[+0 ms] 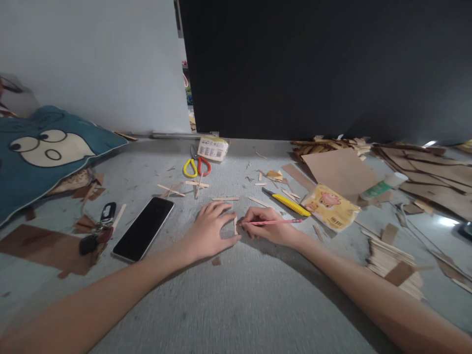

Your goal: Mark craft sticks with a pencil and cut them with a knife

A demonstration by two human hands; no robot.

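My left hand (212,227) lies on the grey surface, its thumb and index finger at the two ends of a short wooden craft stick (235,226), pinning it down. In my right hand (263,225) is a pink pencil (275,222), gripped in a writing hold. The pencil's tip meets or nearly meets the stick's right side. Just beyond the hands another craft stick (225,199) lies flat, with a further stick (259,202) to its right. Crossed sticks (197,185) rest past my left hand. To the right is a yellow utility knife (289,204).
A black phone (143,228) and keys (96,235) lie left, near a blue cushion (55,157). Scissors (197,167) sit by a tissue pack (213,148). On the right are a yellow pack (331,207), cardboard (339,169), a glue bottle (383,187) and piled sticks (393,265).
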